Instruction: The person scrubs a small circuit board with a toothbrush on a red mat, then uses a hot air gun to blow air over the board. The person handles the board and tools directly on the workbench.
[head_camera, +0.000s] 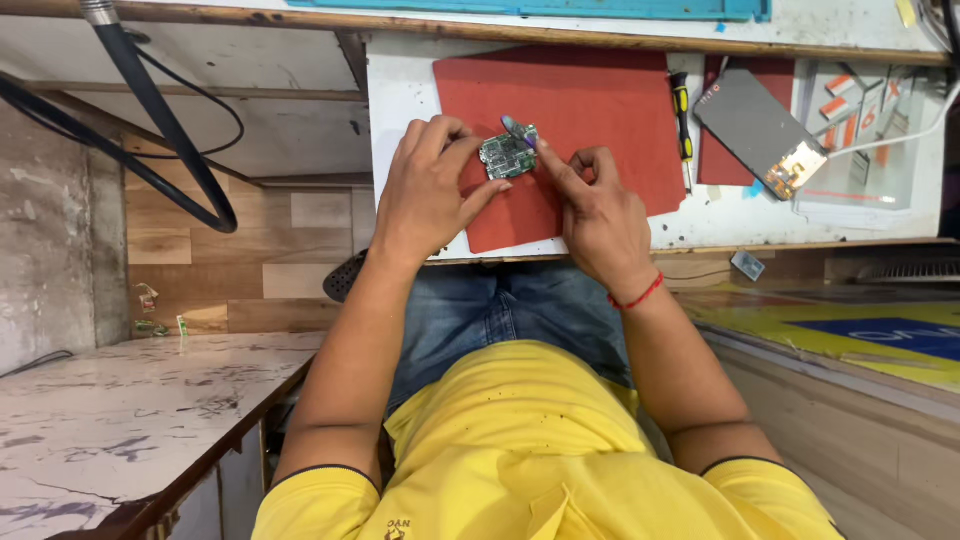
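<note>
red mat (590, 100), yellow-handled screwdriver (682, 110), phone screen panel (758, 130), black cable (160, 130)

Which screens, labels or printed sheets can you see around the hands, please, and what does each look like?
Phone screen panel: dark grey rectangle, gold-brown connector end, lying on the bench right of the red mat.
Printed sheet: pale paper with orange and grey patches, under the panel's right end.
Printed board: yellow with a blue patch, lower right.
Small tag: grey, at the bench edge.

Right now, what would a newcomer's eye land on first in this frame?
Both hands meet over the red mat at the middle of the white workbench: the left hand grips a small green circuit board while the right hand works a slim tool against it. To the right lie a yellow-handled screwdriver and a dismantled phone.
</note>
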